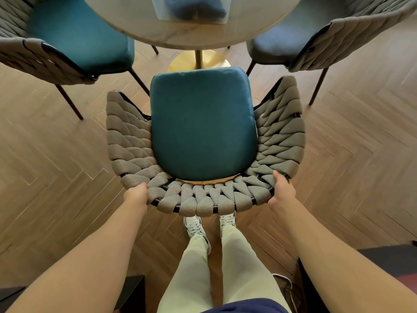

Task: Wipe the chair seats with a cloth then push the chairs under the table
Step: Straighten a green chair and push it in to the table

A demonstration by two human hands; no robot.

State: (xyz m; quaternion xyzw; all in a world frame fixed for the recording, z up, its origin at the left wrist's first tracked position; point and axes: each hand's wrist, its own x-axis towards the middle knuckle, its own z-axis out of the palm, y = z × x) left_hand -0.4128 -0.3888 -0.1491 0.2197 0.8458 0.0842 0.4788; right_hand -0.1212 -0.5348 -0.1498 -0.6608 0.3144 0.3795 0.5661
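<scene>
Right below me stands a chair with a teal seat (203, 125) and a curved back of woven grey bands (198, 199). My left hand (136, 195) grips the left part of that back rim. My right hand (282, 188) grips the right part of the rim. The seat's front edge lies just short of the round marble table (194, 35), near its gold pedestal (198, 59). A blue cloth (191, 7) lies in a clear container on the table top, blurred at the frame's upper edge.
Two more chairs flank the table: a teal-seated one (76, 35) at upper left and another (282, 48) at upper right, both partly under the table. Herringbone wood floor (56, 154) surrounds the chair. Dark furniture (383, 263) sits at lower right, another dark piece (135, 290) at lower left.
</scene>
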